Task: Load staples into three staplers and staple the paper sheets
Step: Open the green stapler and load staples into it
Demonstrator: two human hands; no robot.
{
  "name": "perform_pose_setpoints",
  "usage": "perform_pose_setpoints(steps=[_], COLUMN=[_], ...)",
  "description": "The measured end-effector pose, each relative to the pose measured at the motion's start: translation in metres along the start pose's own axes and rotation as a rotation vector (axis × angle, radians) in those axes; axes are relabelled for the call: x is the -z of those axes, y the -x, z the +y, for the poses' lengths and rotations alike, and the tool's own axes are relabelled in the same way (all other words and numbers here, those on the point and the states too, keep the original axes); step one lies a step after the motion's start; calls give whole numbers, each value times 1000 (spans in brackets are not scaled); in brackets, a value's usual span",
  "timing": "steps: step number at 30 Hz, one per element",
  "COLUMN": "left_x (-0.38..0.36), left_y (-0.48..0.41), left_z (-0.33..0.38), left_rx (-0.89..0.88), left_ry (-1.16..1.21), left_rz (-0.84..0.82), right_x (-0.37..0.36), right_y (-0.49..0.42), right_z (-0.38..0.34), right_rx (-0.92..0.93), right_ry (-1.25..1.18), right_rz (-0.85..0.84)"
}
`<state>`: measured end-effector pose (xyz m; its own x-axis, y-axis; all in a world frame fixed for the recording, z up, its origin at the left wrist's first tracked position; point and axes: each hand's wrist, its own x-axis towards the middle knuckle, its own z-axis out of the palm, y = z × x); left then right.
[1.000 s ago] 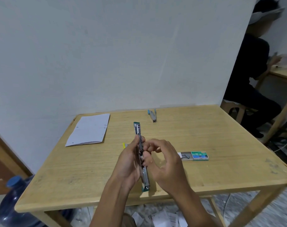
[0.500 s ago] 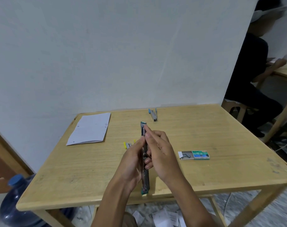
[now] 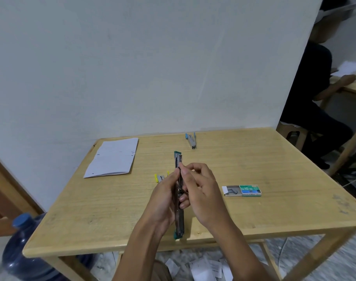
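A green stapler (image 3: 179, 218) is folded out flat, almost full length, and held above the wooden table (image 3: 254, 163). My left hand (image 3: 165, 197) grips its middle from the left. My right hand (image 3: 201, 189) pinches at the metal staple channel with thumb and forefinger; whether staples sit between the fingertips is too small to tell. A blue stapler (image 3: 191, 140) lies at the far edge. A yellow stapler (image 3: 159, 177) lies just behind my left hand, partly hidden. An open green staple box (image 3: 242, 190) lies to the right. A stack of paper sheets (image 3: 114, 157) lies at the far left.
A blue water jug (image 3: 25, 252) stands on the floor at the table's left corner. Paper scraps (image 3: 205, 268) litter the floor under the front edge. A person in dark clothes (image 3: 315, 94) sits at another table to the right. A white wall backs the table.
My right hand moved from the stapler's middle up toward its far end, then drew back slightly. The stapler tilted a little straighter. The other things stayed put.
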<state>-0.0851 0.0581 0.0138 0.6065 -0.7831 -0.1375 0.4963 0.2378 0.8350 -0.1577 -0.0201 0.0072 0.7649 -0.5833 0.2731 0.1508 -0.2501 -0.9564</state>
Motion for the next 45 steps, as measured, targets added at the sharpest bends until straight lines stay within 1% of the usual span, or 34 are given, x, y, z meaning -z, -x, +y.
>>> perform_pose_setpoints(steps=[5, 11, 17, 18, 20, 23, 25, 27, 29, 32, 33, 34, 36, 38, 40, 42, 45], left_x=[0, 1, 5, 5, 5, 5, 3, 0, -5, -11, -12, -13, -14, -14, -12, -11, -15], left_y=[1, 0, -1, -1, -2, -4, -3, -2, 0, 2, 3, 3, 5, 6, 6, 6, 9], left_z=[1, -1, -3, -3, -2, -1, 2, 5, 7, 7, 6, 6, 7, 10, 10, 10, 7], left_rx=[35, 37, 46, 49, 52, 50, 49, 35, -9, -154, -199, -230, -252, -234, -240, -280, -394], left_ry=[78, 103, 96, 105, 115, 92, 0, -214, -527, -1143, -1291, -1363, -1353, -1235, -1193, -1250, -1383], left_rz=[-9, -31, -23, -22, -11, 10, 27, 79, 134, 147, 147, 157, 152, 147, 169, 186, 192], right_x=[4, 6, 4, 3, 1, -1, -1, -1, -3, -9, -10, -11, -11, -8, -5, -3, -3], right_y=[2, 0, 1, 2, 1, -5, -10, -13, -15, -17, -17, -16, -13, -12, -12, -12, -13], right_z=[5, 10, 13, 13, 12, 11, 9, 6, 2, -3, -4, -5, -4, -2, 0, 1, 3], right_rx=[134, 171, 157, 133, 35, -144, -322, -488, -613, -732, -762, -786, -810, -814, -793, -782, -792], right_ry=[197, 259, 173, 120, -86, -325, -562, -762, -926, -1127, -1171, -1208, -1247, -1259, -1318, -1348, -1314], right_rz=[4, 11, 17, 15, 29, 179, 226, 207, 176, 167, 174, 182, 201, 241, 263, 269, 261])
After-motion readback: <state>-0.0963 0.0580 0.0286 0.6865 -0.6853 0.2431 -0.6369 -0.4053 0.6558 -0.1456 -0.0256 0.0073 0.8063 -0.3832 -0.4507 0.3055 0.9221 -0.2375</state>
